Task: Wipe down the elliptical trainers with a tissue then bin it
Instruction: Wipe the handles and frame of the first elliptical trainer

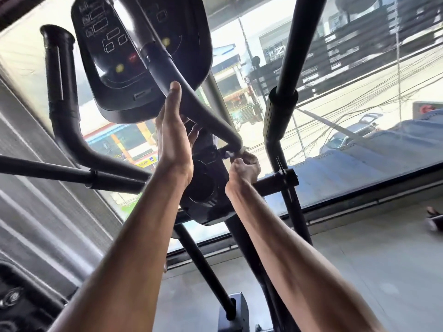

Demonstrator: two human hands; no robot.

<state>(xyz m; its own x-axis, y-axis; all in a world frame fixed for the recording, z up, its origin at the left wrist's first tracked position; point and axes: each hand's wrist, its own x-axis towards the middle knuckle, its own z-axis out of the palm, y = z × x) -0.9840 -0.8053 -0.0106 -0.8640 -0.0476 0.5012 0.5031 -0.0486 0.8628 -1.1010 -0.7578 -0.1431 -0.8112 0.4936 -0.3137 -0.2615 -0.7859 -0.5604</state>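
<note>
Fingers [250, 161] curled tight on the right hand [244, 167], pinching a scrap of white tissue [236, 153] and pressing it to the low end of the bar [206, 109], right where that bar bends in toward the dark housing of the trainer [203, 185]. Tissue sits at the fingertips, just above the knuckles, only a little of it showing. Over to the left hand [173, 135]: it's up and open, seen edge-on, thumb stretched high with its tip touching the same bar farther up, just under the console [115, 68]. The other fingers show past the palm, loosely bent, below the bar, round nothing that I can see. So both hands on one bar, the tissue at its lower end, well down from the left thumb. Count it up: one tissue, two hands, one console, two upright handles [60, 92], one on each side. Behind it all, a window [359, 140] onto a street.
</note>
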